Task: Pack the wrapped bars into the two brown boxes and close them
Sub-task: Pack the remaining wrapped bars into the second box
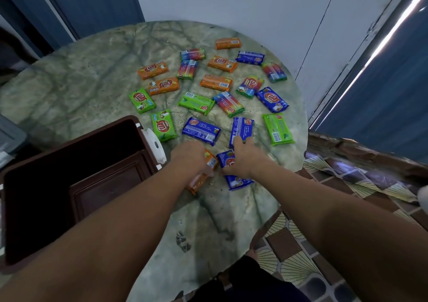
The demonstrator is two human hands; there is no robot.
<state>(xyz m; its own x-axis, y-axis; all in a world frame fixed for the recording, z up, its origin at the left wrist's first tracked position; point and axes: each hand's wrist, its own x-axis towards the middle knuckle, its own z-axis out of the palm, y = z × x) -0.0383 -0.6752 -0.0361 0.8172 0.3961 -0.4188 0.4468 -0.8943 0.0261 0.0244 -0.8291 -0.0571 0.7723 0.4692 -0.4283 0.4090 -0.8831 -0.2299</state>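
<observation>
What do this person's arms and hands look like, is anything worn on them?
Both forearms are bare, with no sleeves in view. The left hand and the right hand show no gloves, and no watch or bracelet shows at either wrist. The picture is too soft to tell about rings.

The round green marbled table [76, 88] lies bare at upper left and lower centre. Scattered wrapped bars [196, 103] crowd centre and right; the open dark brown plastic box [69, 176] blocks the lower left.
</observation>
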